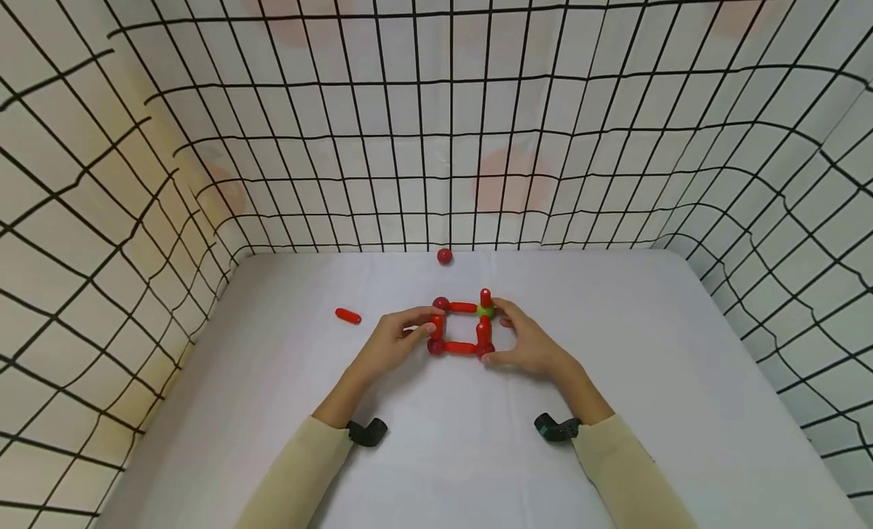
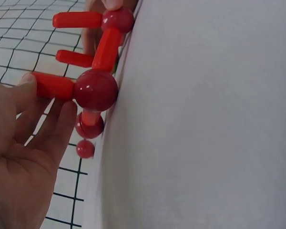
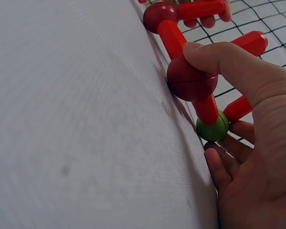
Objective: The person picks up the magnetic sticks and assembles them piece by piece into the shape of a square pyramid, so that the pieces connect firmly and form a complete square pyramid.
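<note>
A square frame of red rods (image 1: pixel 461 348) and balls lies on the table; three corner balls are dark red and the far right one is green (image 3: pixel 213 128). My left hand (image 1: pixel 392 341) pinches an upright red rod (image 2: pixel 55 87) between thumb and fingers; it stands on the near left ball (image 2: pixel 96 89). With the thumb on the near right ball (image 3: pixel 193 81) and fingers at the green ball, my right hand (image 1: pixel 535 349) grips the frame's right side. Red rods also stand up from the near right ball and the green ball.
On the white table (image 1: pixel 450 453), a loose red rod (image 1: pixel 348 316) lies left of the frame. One loose red ball (image 1: pixel 445 256) sits at the back edge. A black wire grid (image 1: pixel 436 135) over white cloth rises behind and along both sides.
</note>
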### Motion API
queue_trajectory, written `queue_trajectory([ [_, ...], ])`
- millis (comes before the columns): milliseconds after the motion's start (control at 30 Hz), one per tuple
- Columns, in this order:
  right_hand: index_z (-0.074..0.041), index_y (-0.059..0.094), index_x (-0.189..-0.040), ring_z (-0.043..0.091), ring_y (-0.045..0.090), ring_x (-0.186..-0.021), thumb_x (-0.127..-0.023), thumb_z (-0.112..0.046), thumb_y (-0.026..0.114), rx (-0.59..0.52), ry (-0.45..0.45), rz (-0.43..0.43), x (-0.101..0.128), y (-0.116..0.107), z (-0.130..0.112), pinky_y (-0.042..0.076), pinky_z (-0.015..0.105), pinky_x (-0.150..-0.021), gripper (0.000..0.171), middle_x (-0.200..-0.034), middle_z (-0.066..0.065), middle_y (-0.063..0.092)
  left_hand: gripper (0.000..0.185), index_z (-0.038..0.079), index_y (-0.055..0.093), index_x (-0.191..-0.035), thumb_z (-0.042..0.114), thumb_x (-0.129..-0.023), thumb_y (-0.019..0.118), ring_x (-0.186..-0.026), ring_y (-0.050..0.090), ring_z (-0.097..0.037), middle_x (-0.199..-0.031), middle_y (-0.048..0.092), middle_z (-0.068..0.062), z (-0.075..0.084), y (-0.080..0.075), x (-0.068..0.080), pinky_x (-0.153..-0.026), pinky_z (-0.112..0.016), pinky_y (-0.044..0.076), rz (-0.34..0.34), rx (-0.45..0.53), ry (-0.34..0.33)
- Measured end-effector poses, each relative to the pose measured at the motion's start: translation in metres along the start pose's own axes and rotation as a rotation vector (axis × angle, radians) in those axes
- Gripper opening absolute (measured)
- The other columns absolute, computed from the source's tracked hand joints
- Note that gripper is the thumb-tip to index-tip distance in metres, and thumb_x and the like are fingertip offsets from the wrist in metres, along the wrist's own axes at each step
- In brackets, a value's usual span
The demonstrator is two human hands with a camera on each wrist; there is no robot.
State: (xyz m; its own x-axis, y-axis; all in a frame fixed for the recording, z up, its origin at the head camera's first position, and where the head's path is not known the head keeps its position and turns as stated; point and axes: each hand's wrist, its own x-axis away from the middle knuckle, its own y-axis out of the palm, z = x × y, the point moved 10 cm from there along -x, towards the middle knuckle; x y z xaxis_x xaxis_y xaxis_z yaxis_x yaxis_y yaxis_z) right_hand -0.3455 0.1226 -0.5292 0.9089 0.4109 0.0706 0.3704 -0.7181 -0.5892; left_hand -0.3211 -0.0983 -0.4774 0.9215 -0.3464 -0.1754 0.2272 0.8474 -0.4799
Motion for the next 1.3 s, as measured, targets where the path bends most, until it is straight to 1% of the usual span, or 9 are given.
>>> queue_trajectory([
  [167,-0.025,0.026,-0.162,0.033,0.041,-0.147,-0.075,-0.037,0.091,0.007,0.003,-0.001,-0.001,-0.006,-0.001,0.036,0.056,-0.121,0.109,-0.164,0.005,0.037,0.034,0.024,0.067,-0.138,0.025,-0.104,0.062,-0.126,0.063,-0.018,-0.134,0.070,0.004,0.004,0.007,-0.006,-0.104,-0.043,0.056,-0.037,-0.026,0.053],
  [333,-0.025,0.027,-0.161,0.032,0.040,-0.146,-0.073,-0.043,0.092,0.002,-0.046,0.017,-0.004,-0.010,-0.005,0.037,0.054,-0.121,0.111,-0.163,0.004,0.035,0.037,0.029,0.065,-0.141,0.025,-0.104,0.062,-0.104,0.062,-0.016,-0.128,0.071,0.007,0.007,0.009,-0.011,-0.083,-0.031,0.059,-0.042,-0.067,0.049],
  [400,-0.025,0.028,-0.159,0.031,0.040,-0.145,-0.072,-0.045,0.093,-0.009,-0.060,0.030,-0.004,-0.012,-0.006,0.039,0.053,-0.120,0.111,-0.161,0.004,0.035,0.039,0.031,0.063,-0.142,0.025,-0.104,0.062,-0.103,0.062,-0.016,-0.127,0.071,0.006,0.005,0.011,-0.012,-0.083,-0.029,0.059,-0.058,-0.068,0.035],
  [567,-0.023,0.033,-0.156,0.031,0.044,-0.142,-0.071,-0.045,0.094,-0.046,-0.070,0.051,-0.005,-0.014,-0.004,0.041,0.051,-0.118,0.108,-0.154,0.004,0.040,0.044,0.027,0.060,-0.146,0.020,-0.103,0.064,-0.116,0.067,-0.016,-0.133,0.069,0.001,0.003,0.016,-0.014,-0.101,-0.034,0.057,-0.098,-0.053,0.024],
  [800,-0.016,0.051,-0.140,0.028,0.055,-0.129,-0.077,-0.042,0.091,-0.028,-0.091,0.060,-0.005,-0.016,-0.004,0.046,0.050,-0.114,0.079,-0.137,0.005,0.059,0.040,0.023,0.062,-0.143,0.023,-0.103,0.065,-0.120,0.067,-0.018,-0.137,0.067,-0.001,-0.004,0.016,-0.010,-0.102,-0.036,0.057,-0.098,-0.026,-0.022],
  [933,-0.014,0.058,-0.134,0.026,0.058,-0.120,-0.084,-0.033,0.086,-0.008,-0.108,0.067,-0.005,-0.016,-0.005,0.050,0.050,-0.109,0.061,-0.128,0.005,0.064,0.037,0.021,0.062,-0.142,0.024,-0.105,0.061,-0.127,0.062,-0.016,-0.137,0.066,0.003,-0.009,0.006,-0.009,-0.106,-0.038,0.054,-0.032,-0.041,-0.024],
  [1033,-0.014,0.061,-0.130,0.023,0.061,-0.114,-0.088,-0.023,0.082,-0.011,-0.119,0.079,-0.004,-0.016,-0.004,0.053,0.046,-0.105,0.048,-0.123,0.004,0.067,0.035,0.019,0.062,-0.140,0.021,-0.105,0.061,-0.131,0.058,-0.020,-0.138,0.063,0.002,-0.015,-0.005,-0.009,-0.109,-0.040,0.052,0.040,-0.075,-0.035],
  [1133,-0.011,0.062,-0.131,0.023,0.063,-0.112,-0.092,-0.014,0.076,-0.018,-0.143,0.086,-0.004,-0.016,-0.004,0.054,0.044,-0.103,0.042,-0.124,0.006,0.067,0.038,0.018,0.061,-0.140,0.015,-0.102,0.063,-0.132,0.057,-0.026,-0.143,0.059,-0.002,-0.024,-0.011,-0.006,-0.109,-0.044,0.052,0.070,-0.132,-0.062],
  [1300,-0.009,0.059,-0.135,0.026,0.064,-0.117,-0.096,-0.011,0.070,-0.042,-0.154,0.110,-0.004,-0.017,-0.005,0.054,0.043,-0.105,0.040,-0.132,0.012,0.065,0.042,0.019,0.063,-0.140,0.012,-0.099,0.068,-0.132,0.059,-0.024,-0.142,0.062,-0.003,-0.032,-0.005,-0.003,-0.113,-0.043,0.049,-0.025,-0.150,-0.066],
])
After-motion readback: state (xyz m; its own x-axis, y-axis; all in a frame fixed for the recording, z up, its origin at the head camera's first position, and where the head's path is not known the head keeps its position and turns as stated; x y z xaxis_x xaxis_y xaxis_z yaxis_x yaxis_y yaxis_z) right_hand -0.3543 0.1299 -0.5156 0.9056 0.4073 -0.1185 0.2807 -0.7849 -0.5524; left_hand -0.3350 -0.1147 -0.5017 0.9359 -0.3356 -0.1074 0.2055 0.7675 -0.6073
